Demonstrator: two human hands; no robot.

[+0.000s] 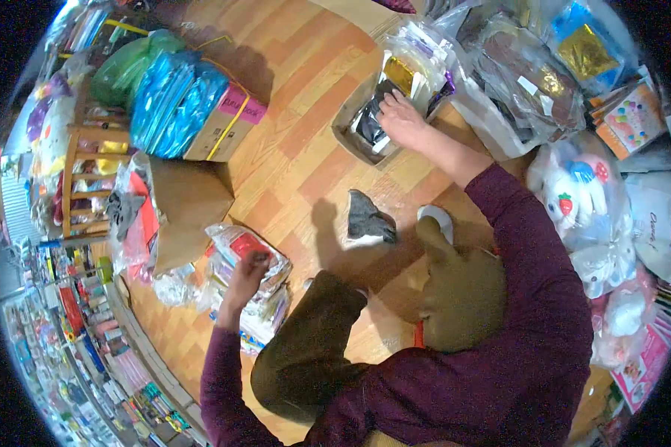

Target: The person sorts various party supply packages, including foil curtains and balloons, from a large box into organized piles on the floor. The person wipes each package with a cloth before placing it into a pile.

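Note:
My right hand (404,121) rests on a black plastic-wrapped packet (370,119) in an open cardboard box (346,143), its fingers laid out over the top. Behind that packet, a gold packet (399,72) and white ones stand in the same box. Over a pile of clear-wrapped packages (270,309), my left hand (250,274) is held with curled fingers; whether anything is in them is hidden. A red and white wrapped package (265,249) lies just beside it. On the floor between my hands is a dark grey piece in clear plastic (369,217).
A brown carton (190,212) stands at the left, below a box with blue plastic-wrapped bundles (169,104). Clear bags of goods (525,74) crowd the right side, with a white bag showing strawberry prints (574,190). Shelves of small goods (97,350) line the lower left.

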